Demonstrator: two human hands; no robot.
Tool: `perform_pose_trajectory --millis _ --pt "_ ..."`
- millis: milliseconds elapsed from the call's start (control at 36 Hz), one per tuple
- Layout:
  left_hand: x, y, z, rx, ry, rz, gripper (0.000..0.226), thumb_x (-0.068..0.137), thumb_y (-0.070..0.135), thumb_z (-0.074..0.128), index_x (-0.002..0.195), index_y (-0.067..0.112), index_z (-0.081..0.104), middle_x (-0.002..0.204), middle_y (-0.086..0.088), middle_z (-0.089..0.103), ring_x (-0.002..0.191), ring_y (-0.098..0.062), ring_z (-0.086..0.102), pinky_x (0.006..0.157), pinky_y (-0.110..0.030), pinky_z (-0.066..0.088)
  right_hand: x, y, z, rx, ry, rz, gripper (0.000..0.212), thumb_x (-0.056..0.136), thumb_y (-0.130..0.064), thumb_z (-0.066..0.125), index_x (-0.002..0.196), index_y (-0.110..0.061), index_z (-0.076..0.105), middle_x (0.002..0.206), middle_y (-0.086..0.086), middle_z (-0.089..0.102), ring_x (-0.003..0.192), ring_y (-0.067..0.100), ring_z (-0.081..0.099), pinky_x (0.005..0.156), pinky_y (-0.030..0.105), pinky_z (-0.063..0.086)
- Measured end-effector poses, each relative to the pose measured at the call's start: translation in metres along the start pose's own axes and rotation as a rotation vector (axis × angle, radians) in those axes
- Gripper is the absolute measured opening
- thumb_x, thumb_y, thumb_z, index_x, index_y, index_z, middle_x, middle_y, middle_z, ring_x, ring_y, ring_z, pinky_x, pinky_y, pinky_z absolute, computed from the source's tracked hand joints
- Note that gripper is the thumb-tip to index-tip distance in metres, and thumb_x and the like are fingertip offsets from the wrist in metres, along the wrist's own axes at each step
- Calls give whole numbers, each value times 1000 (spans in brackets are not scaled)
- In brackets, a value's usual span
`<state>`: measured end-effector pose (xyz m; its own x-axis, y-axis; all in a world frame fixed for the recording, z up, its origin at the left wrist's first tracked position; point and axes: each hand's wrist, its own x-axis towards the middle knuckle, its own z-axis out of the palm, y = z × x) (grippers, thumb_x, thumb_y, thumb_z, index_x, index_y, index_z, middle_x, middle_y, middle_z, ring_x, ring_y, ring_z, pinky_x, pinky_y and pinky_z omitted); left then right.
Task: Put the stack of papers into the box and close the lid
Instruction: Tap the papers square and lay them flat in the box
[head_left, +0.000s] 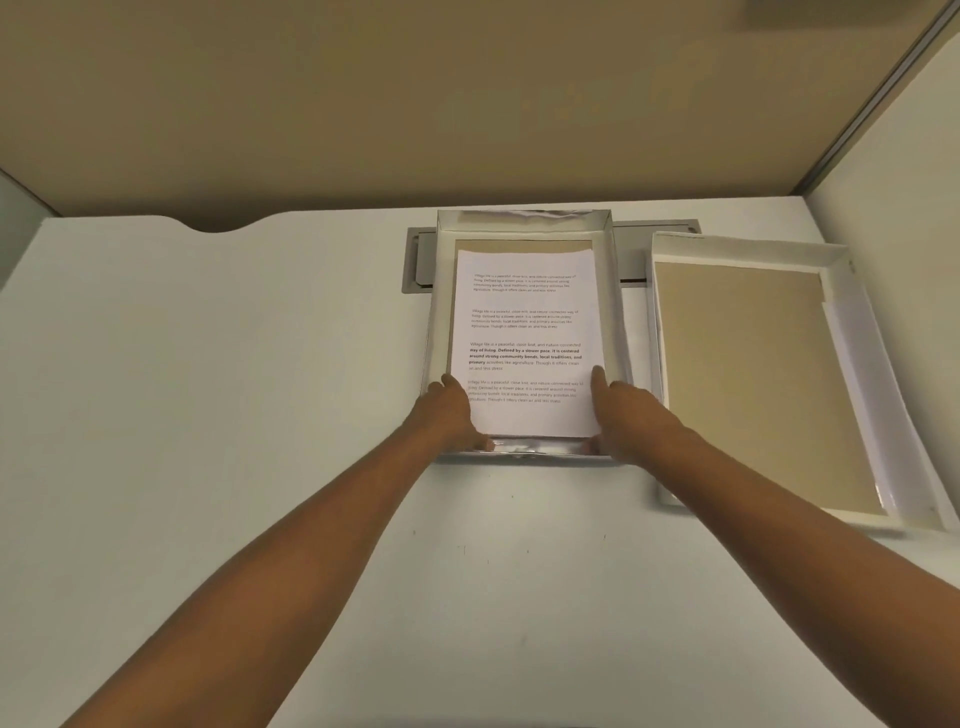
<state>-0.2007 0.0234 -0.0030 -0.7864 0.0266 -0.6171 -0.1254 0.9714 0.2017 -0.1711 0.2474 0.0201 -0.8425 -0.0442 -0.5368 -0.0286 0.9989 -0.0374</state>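
Nearest, the left hand and right hand are seen gripping the near corners of the stack of papers, thumbs laid on top, the other fingers tucked beneath and hidden. The stack is judged light, floppy and apt to fan out, so it is best pinched at both near corners. It is held inside the box on the desk, apparently almost flat on the brown base. Just beside, the lid lies upturned with nothing in it.

Head view, above, facing down, near desk
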Motion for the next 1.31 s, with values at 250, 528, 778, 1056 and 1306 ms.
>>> perform_pose_trajectory --millis 250,528,778,1056,1306 --pt "-6 -1 3 56 69 42 89 72 37 84 138 0 36 131 -16 48 117 -29 55 94 -36 52 -3 -10 8 -1 48 48 96 89 -23 68 155 3 3 136 21 46 117 36 58 90 40 50" --pt "-13 -5 8 55 179 84 72 77 29 81 131 2 43 125 -14 53 112 -32 57 90 -38 52 -10 -11 14 60 139 62 74 91 -12 64 149 7 22 128 20 52 105 33 63 81 36 52" --pt "-9 -4 10 -9 162 37 109 73 38 84 151 3 17 131 -15 52 117 -32 57 90 -41 53 -4 -8 8 97 51 93 97 90 -18 68 154 6 1 142 23 44 118 36 58 93 38 49" --pt "-8 -9 8 -5 131 29 69 68 40 87 119 6 55 112 -10 61 99 -27 63 78 -34 54 -1 -11 4 158 -8 161 66 90 -26 68 137 10 39 135 23 46 120 33 53 86 33 47" --pt "18 6 -47 -2 119 35 72 83 52 69 132 4 46 129 -13 60 115 -30 59 78 -30 43 31 4 -54 199 87 128 64 89 -39 69 130 5 47 128 20 59 117 34 57 90 35 47"
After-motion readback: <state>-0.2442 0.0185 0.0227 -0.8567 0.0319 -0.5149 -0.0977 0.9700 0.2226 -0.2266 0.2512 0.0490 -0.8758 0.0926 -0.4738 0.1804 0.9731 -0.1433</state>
